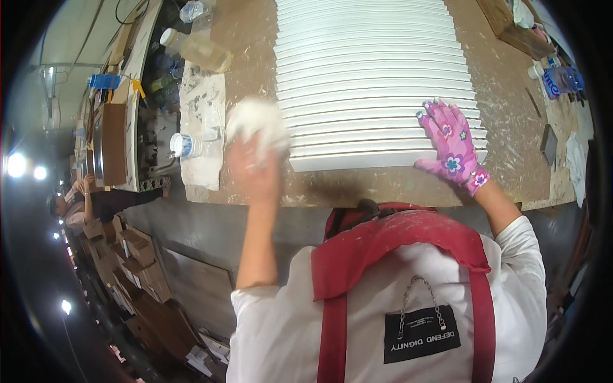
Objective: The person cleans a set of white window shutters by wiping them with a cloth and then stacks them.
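Observation:
My bare left hand (254, 167), smeared by motion, grips a bunched white cloth (257, 124) at the left end of a row of white slats (377, 105). Several of these long strips lie side by side on the worktable (249, 83), running left to right. A pink flowered glove covers my right hand (450, 143), which lies flat with fingers stretched over the right ends of the nearest slats. Left of the cloth, a small white tub (185, 145) stands on a stained white sheet (203, 105).
A plastic bottle of yellowish liquid (205, 52) lies beyond the tub. At the right are a blue-labelled bottle (562, 82), a wooden box (511, 25) and a dark flat block (548, 144). Cardboard boxes (143, 255) and another person (80, 204) are off to the left.

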{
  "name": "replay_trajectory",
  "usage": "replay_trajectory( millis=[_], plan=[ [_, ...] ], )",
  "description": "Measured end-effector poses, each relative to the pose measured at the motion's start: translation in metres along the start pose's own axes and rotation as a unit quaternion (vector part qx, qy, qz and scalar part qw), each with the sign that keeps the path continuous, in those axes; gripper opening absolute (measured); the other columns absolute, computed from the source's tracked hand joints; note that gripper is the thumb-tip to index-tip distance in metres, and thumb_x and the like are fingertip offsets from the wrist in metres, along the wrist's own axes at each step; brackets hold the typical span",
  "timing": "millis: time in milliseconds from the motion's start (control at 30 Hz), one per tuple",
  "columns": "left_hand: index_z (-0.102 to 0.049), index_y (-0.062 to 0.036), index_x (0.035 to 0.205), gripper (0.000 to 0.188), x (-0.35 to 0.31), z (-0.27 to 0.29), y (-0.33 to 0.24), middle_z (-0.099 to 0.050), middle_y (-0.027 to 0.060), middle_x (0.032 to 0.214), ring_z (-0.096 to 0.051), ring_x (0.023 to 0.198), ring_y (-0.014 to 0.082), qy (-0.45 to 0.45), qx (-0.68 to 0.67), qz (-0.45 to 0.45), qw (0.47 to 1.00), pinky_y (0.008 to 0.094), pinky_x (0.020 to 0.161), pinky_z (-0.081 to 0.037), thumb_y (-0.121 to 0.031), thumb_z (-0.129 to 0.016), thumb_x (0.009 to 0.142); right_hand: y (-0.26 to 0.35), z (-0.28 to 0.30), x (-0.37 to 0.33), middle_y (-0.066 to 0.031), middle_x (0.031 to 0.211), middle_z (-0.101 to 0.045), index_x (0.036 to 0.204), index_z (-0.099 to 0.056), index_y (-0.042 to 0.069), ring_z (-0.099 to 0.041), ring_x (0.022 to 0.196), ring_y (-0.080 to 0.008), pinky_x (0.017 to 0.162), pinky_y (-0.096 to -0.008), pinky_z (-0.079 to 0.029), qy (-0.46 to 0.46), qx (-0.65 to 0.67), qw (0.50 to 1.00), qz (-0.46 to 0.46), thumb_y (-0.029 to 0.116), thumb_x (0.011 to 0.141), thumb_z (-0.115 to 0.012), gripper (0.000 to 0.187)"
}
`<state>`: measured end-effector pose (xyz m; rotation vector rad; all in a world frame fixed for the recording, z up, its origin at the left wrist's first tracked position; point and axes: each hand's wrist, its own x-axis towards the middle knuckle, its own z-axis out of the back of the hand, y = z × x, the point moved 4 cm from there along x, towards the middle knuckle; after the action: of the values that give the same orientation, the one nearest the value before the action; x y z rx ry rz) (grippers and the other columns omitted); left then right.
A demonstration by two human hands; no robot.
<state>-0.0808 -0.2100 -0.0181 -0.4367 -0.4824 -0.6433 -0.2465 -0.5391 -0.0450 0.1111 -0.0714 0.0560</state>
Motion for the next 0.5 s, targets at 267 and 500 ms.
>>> replay_trajectory(
  millis=[267, 500],
  plan=[
    [-0.061, -0.0216, 0.125, 0.039, 0.002, -0.091, -0.106, -0.050, 0.0079, 0.136, -0.039, 0.131, 0.0324, 0.192, -0.071, -0.133, 0.970, 0.0526, 0.104, -0.029, -0.033, -0.058, 0.088, 0.001, 0.004, 0.005, -0.0174, 0.138, -0.045, 0.131, -0.051, 0.004, -0.035, 0.134, -0.0348, 0.114, -0.0495, -0.021, 0.074, -0.003, 0.997, -0.039, 0.066, 0.070, -0.063, 0.087],
    [-0.063, -0.0053, 0.118, 0.030, 0.002, -0.018, 0.074, -0.058, 0.0197, 0.122, -0.053, 0.114, 0.0381, 0.067, -0.044, 0.227, 0.971, 0.0460, 0.098, -0.041, -0.016, -0.054, 0.091, 0.002, 0.007, 0.004, -0.0173, 0.139, -0.045, 0.130, -0.052, 0.005, -0.034, 0.135, -0.0337, 0.114, -0.0494, -0.022, -0.018, 0.005, 1.000, 0.000, 0.065, 0.070, -0.062, 0.085]
  ],
)
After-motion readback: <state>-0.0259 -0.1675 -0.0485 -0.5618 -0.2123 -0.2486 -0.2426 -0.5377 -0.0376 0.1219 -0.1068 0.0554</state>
